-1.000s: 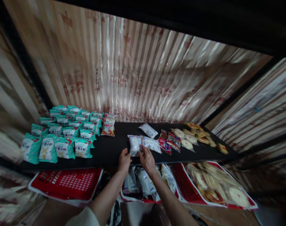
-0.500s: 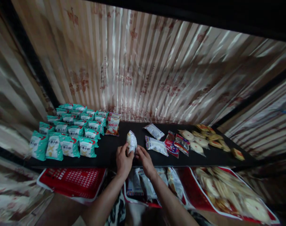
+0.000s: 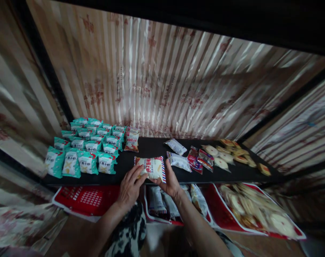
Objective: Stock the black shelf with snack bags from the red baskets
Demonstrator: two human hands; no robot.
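Between my two hands is a snack bag (image 3: 155, 167), cream-coloured with red lettering and striped ends, its printed front facing up. My left hand (image 3: 131, 184) has its fingers over the bag's left end. At the right end, my right hand (image 3: 170, 181) grips the lower edge, its thumb raised beside the striped seal. A similar striped snack bag (image 3: 131, 139) stands upright at the back, beside rows of teal snack bags (image 3: 88, 162). Just right of my right hand, a whitish striped bag (image 3: 179, 161) lies on the black shelf (image 3: 151, 144).
Farther right lie red packets (image 3: 205, 160), round pale wrapped crackers (image 3: 220, 163) and small yellow packs (image 3: 263, 169). Below the shelf's front edge are a red basket (image 3: 83, 201), a basket of striped bags (image 3: 155, 201) and a basket of crackers (image 3: 259, 214). A dark beam (image 3: 205, 30) crosses overhead.
The snack bag has turned from upright and edge-on to lengthwise with its printed front up. My hands have moved apart to its two ends. The view has shifted slightly.
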